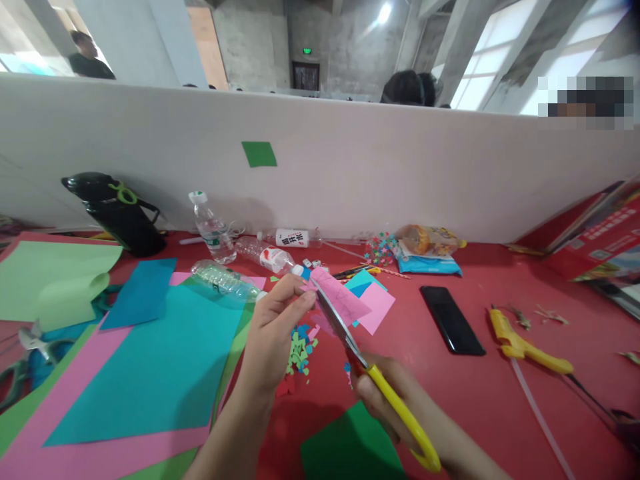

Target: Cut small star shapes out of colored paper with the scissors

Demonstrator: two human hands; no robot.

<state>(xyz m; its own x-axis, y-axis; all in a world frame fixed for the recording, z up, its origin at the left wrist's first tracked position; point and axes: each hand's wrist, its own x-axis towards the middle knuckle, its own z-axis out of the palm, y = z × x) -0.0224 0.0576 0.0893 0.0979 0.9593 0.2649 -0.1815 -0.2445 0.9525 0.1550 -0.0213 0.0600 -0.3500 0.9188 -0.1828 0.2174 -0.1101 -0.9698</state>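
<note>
My left hand [274, 333] pinches a small piece of pink paper [340, 299] and holds it up over the red table [480, 393]. My right hand [387, 400] grips yellow-handled scissors [373, 373], whose blades reach into the pink paper's lower edge. Small coloured paper scraps [300, 350] lie on the table below the hands. A green sheet [350, 447] lies near my right wrist.
Large teal [155, 367], pink and green paper sheets cover the left. Several plastic bottles [213, 230], a black flask [117, 213], a black phone [451, 320], a yellow glue gun [525, 347], snack packets [427, 250] and a red box [600, 247] stand around. A white partition [350, 167] runs behind.
</note>
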